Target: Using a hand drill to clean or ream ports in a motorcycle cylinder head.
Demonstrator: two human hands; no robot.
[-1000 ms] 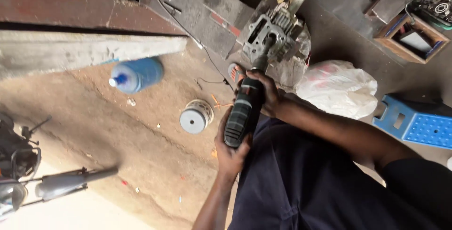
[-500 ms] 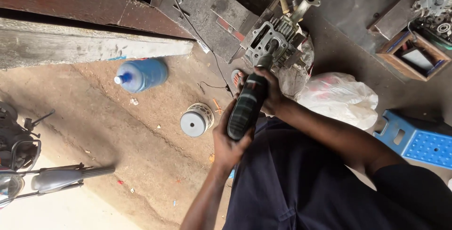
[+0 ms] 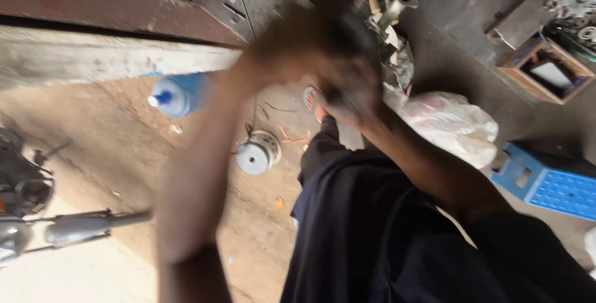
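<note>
Swung up and across since half a second ago: left hand (image 3: 279,42) now a blur at upper centre instead of gripping the dark power tool (image 3: 338,95) low at centre; right hand (image 3: 354,92) wrapped around the tool just below the metal engine part (image 3: 394,11). Left fingers too smeared to tell whether open or closed; right fingers closed on the tool. Open dirt floor (image 3: 112,154) to the left, with blue bottle (image 3: 177,95) and round metal drum (image 3: 257,153) nearby; white bag (image 3: 453,126) and blue stool (image 3: 552,185) crowding the right.
</note>
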